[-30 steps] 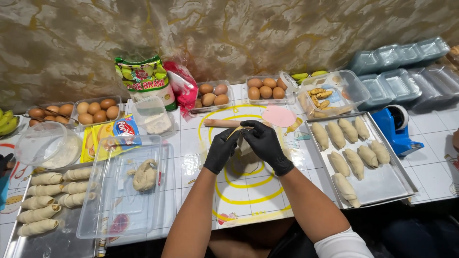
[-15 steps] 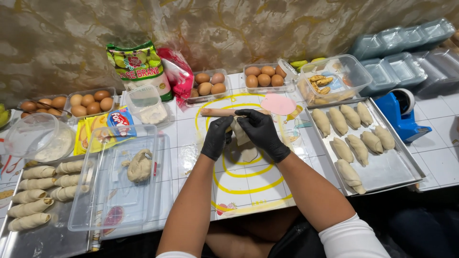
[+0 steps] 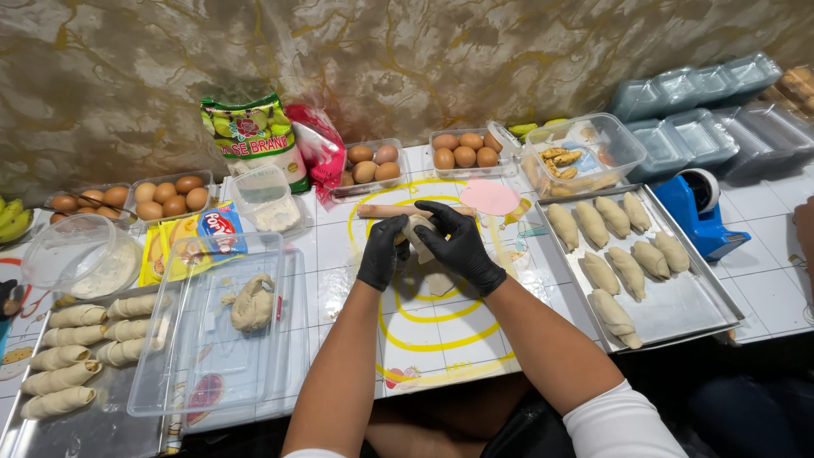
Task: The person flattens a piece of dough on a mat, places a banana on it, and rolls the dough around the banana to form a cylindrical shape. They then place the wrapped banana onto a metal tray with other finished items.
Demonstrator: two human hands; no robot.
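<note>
Gloves: black, thin, on both hands.
Left hand point(image 3: 383, 253): fingers curled narrow round the near side of the dough point(image 3: 419, 231).
Right hand point(image 3: 459, 244): wrapped over the dough's top and far side, thumb pressing in.
Dough: a pale lump held between both hands just above the mat point(image 3: 441, 339), near the mat's far edge, just in front of the rolling pin point(image 3: 386, 210).
Handling: looks soft, light and a little tacky; it should stretch or tear if pinched hard, so cupping it from both sides with flat fingers suits best.
Mat: white with yellow rings, flat on the table's middle.
Tray point(image 3: 678, 309): metal, at the right edge, with shaped pieces in rows.
Box point(image 3: 170, 373): clear plastic, left of the mat, with a spare dough lump inside.
Eggs point(image 3: 465, 153): in clear packs along the far edge.
Table: white tiles.
Wall: a marbled gold-brown sheet behind.
</note>
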